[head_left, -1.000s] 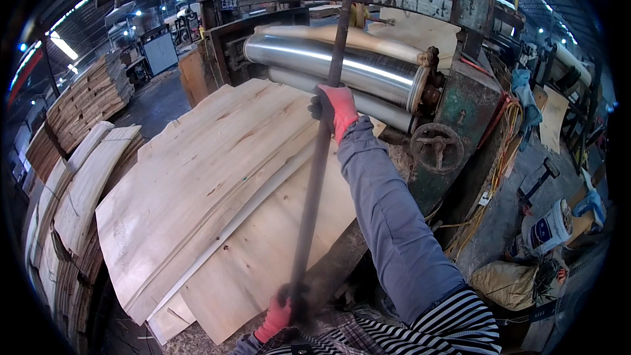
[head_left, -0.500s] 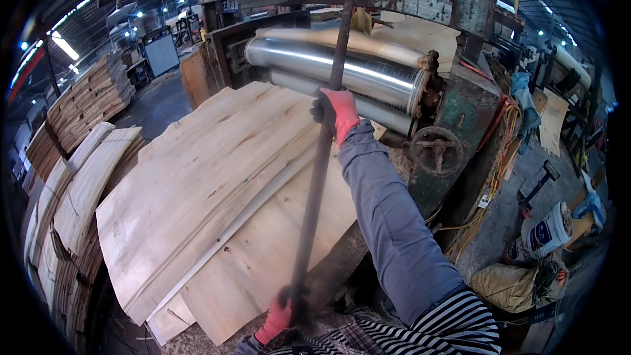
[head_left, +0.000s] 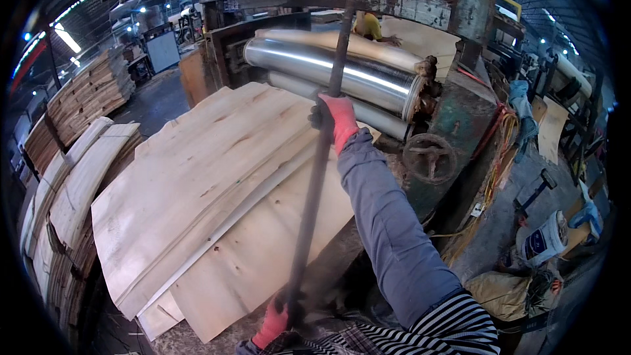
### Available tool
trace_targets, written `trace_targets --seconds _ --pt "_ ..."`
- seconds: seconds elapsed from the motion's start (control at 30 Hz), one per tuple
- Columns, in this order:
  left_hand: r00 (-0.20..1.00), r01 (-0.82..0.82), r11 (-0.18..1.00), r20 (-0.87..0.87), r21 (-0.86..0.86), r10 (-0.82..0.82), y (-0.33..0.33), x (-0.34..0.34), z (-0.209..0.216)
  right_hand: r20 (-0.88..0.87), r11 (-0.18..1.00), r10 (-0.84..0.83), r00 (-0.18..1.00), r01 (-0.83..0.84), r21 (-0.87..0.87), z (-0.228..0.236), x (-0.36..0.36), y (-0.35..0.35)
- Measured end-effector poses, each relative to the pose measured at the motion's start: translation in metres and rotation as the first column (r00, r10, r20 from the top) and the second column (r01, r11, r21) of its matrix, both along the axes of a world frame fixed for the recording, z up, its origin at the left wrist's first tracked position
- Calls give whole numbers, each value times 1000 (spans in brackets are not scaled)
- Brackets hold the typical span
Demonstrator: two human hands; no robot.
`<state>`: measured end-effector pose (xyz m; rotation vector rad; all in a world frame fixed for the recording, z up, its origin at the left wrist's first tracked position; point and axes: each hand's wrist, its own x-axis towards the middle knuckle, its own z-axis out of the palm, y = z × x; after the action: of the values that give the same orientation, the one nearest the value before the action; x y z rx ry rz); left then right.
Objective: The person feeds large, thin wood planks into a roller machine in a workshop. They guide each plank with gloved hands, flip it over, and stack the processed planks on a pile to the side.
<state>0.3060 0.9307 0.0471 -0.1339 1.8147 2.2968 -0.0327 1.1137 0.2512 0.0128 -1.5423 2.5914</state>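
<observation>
A long dark pole (head_left: 313, 204) slants up across the view, from near my body to past the top edge. My right hand (head_left: 339, 118), in a red and dark glove, is wrapped round it near the rollers. Lower down, by my waist, my left hand (head_left: 271, 324) in a similar glove grips the pole's near part. Beneath and left of the pole lie overlapping pale wood veneer sheets (head_left: 197, 171). Beyond them sits a shiny metal roller (head_left: 296, 60), with a duller roller (head_left: 378, 117) below it. The pole passes in front of both.
A handwheel (head_left: 430, 158) is on the green machine side. Veneer stacks stand at left, one far (head_left: 89, 95), one near (head_left: 75, 187). At right are a hammer-like tool (head_left: 537, 190), a white bucket (head_left: 542, 240) and a sack (head_left: 499, 292). A person in yellow (head_left: 369, 27) is behind the rollers.
The view has shifted slightly. More of the person in yellow shows behind the rollers, with an arm in sight. Both my hands stay on the pole, which has barely moved.
</observation>
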Motion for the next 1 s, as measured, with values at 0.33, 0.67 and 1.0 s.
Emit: trace_targets --seconds 0.33,0.67,1.0 --pt "996 -91 996 -26 -2 91 12 16 32 -81 997 33 996 -38 -60 9 14 6" --pt "994 -113 980 -33 -164 109 -22 59 0 -67 993 92 994 -96 -63 -1 54 -24" --pt "958 -263 949 69 -176 278 -81 138 -10 -13 983 166 986 -167 -83 -15 126 -95"
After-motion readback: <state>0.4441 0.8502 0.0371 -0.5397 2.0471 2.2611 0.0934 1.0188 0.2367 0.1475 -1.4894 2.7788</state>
